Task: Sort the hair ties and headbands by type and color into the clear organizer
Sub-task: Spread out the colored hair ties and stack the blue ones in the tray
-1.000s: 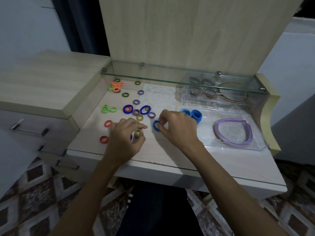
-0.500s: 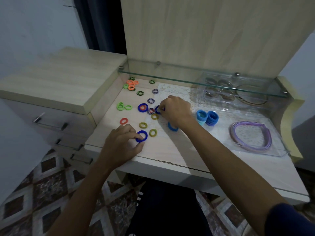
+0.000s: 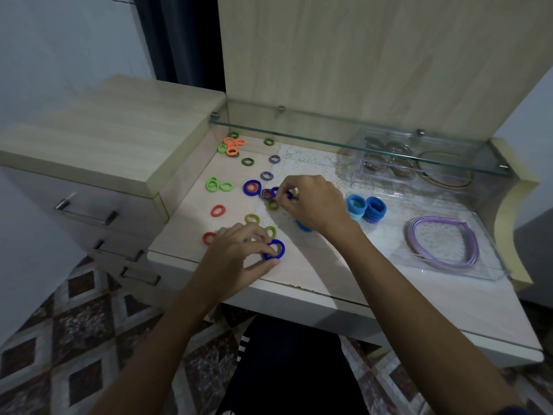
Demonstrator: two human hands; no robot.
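Left hand (image 3: 236,253) has just pinched a dark blue tie (image 3: 274,249); right hand (image 3: 311,202) now plucks another blue tie (image 3: 275,191) from the pile, gathering blues

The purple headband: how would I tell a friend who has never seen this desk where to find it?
Start at the clear organizer tray on the right side of the desk, below the glass shelf. The purple headband lies flat in it, to the right of two stacks of blue hair ties. It is a large open arc, far bigger than any small ring.
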